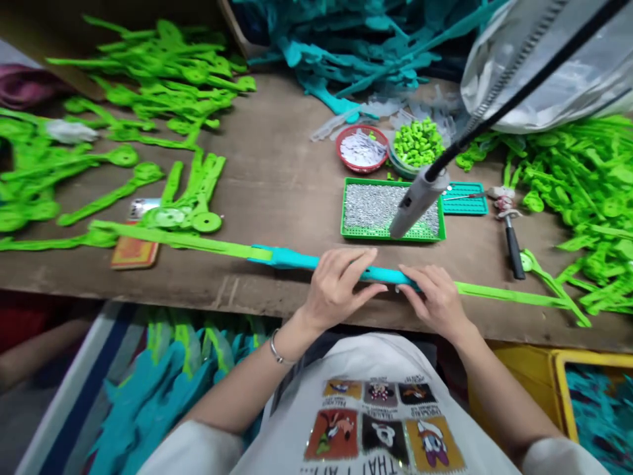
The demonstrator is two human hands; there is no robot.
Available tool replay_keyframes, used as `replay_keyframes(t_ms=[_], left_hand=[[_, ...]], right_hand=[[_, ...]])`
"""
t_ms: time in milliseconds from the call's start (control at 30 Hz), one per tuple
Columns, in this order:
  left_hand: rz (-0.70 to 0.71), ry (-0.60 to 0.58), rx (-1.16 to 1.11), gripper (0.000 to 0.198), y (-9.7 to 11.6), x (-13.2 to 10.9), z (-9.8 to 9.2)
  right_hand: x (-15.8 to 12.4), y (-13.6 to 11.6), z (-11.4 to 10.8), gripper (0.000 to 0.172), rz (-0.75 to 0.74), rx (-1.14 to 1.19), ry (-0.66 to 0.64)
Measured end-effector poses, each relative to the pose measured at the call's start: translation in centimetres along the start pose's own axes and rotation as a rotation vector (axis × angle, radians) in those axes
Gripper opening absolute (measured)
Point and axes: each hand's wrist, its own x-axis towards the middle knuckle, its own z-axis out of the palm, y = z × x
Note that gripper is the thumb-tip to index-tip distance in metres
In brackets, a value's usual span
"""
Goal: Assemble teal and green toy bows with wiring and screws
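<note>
A long teal plastic part (291, 258) lies level along the table's front edge, with a flat lime-green strip (198, 245) sticking out at its left end and another green strip (509, 294) at its right. My left hand (336, 284) is closed round the teal part near its middle, thumb below and fingers above. Toward the right end, my right hand (435, 297) pinches the same part between thumb and fingers. A small pale bit shows by my right thumb, too small to name. Just beyond my hands sits a green tray (345, 218) of small silvery metal pieces.
A grey-tipped tool (413, 201) on a black cable hangs over the tray. Behind stand a red bowl (340, 157) of white pieces and a bowl of green plugs (419, 142). Green parts (168, 72) pile left and right, teal parts (346, 39) behind. A black-handled hammer (514, 247) lies right.
</note>
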Motion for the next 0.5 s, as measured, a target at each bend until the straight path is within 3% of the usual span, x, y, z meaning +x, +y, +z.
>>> replay_keyframes(t_ms=[100,167,267,367,433,500], left_hand=[[-0.023,0.053,0.082,0.090,-1.9,-1.7,-0.1],[-0.002,0.000,0.156,0.090,-2.9,-2.5,0.0],[0.006,-0.060,0.276,0.057,-3.4,-3.1,0.2],[-0.043,-0.047,0.372,0.018,-3.5,-4.4,-0.8],[-0.085,-0.028,0.442,0.016,-3.7,-6.7,-2.6],[-0.136,-0.035,0.509,0.021,-4.3,-10.8,-5.6]], right_hand=[[-0.1,0.3,0.3,0.044,-0.021,-0.016,0.040],[-0.2,0.4,0.5,0.044,-0.035,-0.048,0.062],[-0.3,-0.1,1.0,0.049,-0.058,-0.069,0.099],[-0.9,-2.0,1.7,0.063,-0.112,0.001,0.166],[-1.8,-3.8,2.0,0.071,-0.185,0.058,0.219],[-2.8,-5.5,2.1,0.069,-0.302,0.129,0.188]])
